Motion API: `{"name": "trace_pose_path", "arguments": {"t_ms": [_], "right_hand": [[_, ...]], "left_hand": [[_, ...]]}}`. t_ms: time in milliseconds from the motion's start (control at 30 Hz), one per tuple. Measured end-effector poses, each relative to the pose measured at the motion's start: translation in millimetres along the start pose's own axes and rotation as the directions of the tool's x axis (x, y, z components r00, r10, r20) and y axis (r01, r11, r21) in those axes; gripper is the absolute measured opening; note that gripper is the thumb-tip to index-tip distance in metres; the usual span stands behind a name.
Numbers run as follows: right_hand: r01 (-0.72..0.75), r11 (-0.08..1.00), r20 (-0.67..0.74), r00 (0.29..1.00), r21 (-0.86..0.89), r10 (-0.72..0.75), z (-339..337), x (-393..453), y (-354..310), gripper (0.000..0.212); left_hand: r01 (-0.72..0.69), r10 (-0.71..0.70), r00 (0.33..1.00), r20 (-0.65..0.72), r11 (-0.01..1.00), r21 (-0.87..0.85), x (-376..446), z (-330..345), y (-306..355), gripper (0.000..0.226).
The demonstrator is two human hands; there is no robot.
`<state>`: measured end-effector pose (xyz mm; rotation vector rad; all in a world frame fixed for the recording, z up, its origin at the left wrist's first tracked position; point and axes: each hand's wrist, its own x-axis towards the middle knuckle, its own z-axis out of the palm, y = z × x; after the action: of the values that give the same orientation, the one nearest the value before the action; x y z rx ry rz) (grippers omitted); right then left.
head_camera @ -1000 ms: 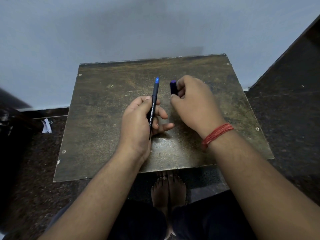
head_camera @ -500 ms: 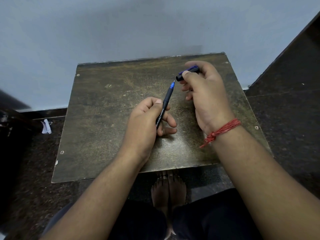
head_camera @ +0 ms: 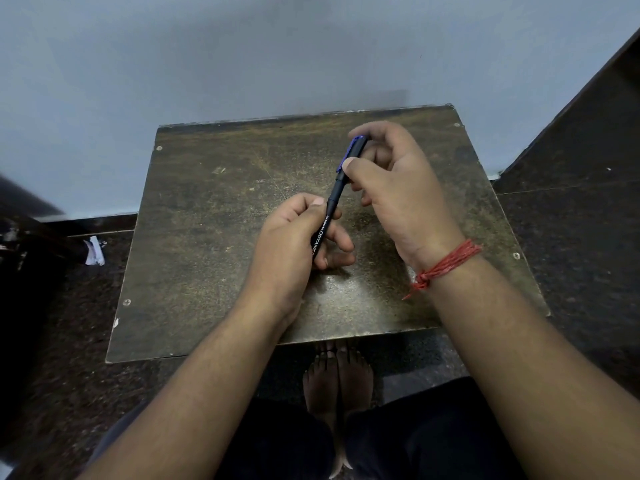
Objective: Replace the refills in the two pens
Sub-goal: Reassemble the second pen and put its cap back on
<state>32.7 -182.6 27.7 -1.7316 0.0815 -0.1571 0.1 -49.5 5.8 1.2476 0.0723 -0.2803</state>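
A black pen [head_camera: 325,220] with white lettering is held over the middle of a worn brown table [head_camera: 207,237]. My left hand [head_camera: 294,251] grips the lower barrel, thumb along its side. A black cap with a blue clip [head_camera: 354,152] sits on the pen's upper end, covering the tip. My right hand [head_camera: 398,188] pinches that cap between thumb and fingers. A red thread band circles my right wrist. No second pen or loose refill shows in view.
The small table stands against a pale wall [head_camera: 277,46]. Dark speckled floor surrounds it, with a scrap of white paper [head_camera: 94,251] at the left. My bare feet [head_camera: 337,379] show under the table's near edge. A dark step rises at the right.
The right hand carried the cap from the pen's right side up to the blue tip and over it. The pen tilted right in my left hand. The tip is now covered.
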Motion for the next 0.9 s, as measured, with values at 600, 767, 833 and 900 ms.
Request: {"name": "trace_pose_path", "arguments": {"t_ms": [600, 767, 833, 900], "right_hand": [[-0.034, 0.995, 0.084, 0.996, -0.094, 0.042, 29, -6, 2, 0.018], [0.018, 0.989, 0.112, 0.994, -0.146, -0.001, 33, -13, 1, 0.031], [0.048, 0.985, 0.071, 0.997, -0.168, -0.036, 35, -15, 2, 0.04], [0.05, 0.982, 0.003, 0.999, -0.183, -0.05, 34, -16, 2, 0.034]], "left_hand": [[-0.081, 0.082, 0.982, -0.17, 0.997, 0.011, 0, 4, -1, 0.031], [-0.093, 0.1, 0.972, -0.212, 0.995, 0.041, 1, 5, 0, 0.029], [-0.098, 0.112, 0.971, -0.211, 0.992, 0.073, 1, 5, 0, 0.026], [-0.114, 0.134, 0.971, -0.199, 0.987, 0.109, 1, 6, -1, 0.026]]}}
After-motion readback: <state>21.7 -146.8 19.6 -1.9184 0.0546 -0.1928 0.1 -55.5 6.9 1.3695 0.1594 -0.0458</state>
